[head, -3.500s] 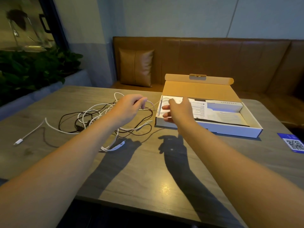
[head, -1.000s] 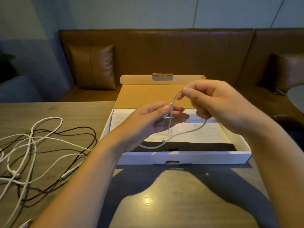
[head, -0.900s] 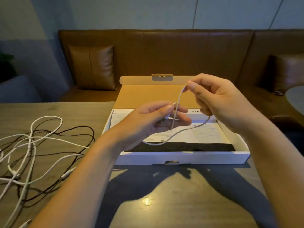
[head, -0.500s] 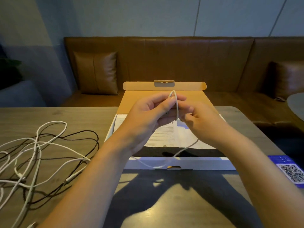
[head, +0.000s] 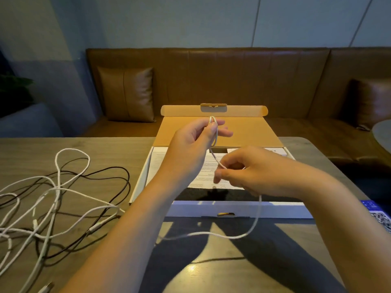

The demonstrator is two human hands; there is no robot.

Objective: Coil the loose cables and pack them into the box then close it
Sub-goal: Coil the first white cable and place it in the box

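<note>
Over the open box, mid-air: both hands on one white cable, first loop started.

left hand (head: 191, 144): fingers pinched together on a small bend of the white cable (head: 256, 220), held up high in front of the lid.

right hand (head: 251, 172): lower and nearer, fingertips clamped on the same cable just below the left hand's pinch.

cable run: short, steep span from left pinch down-right to right pinch; from the right hand it drops past the box's near wall, sags low over the bench (head: 211, 269), then runs left under the left forearm. Where it ends, cannot tell; probably in the pile.

key relation: free slack lies below and near-left of the right hand, so that hand is closer to the feed. Left hand is the anchor, right hand is the one to draw up length and lay the next turn.

long axis: held span near vertical, slack roughly left-right along the bench.

box (head: 239, 210): open, lid folded back to the far side, paper sheets and a dark pad inside, no cable in it yet.

cable pile (head: 53, 199): white and black leads tangled on the bench at left, well apart from the box.

risk (judgement): trailing end may snag in that pile as slack is pulled.

progress (judgement): early; coiling barely begun, packing and closing not yet done.
</note>
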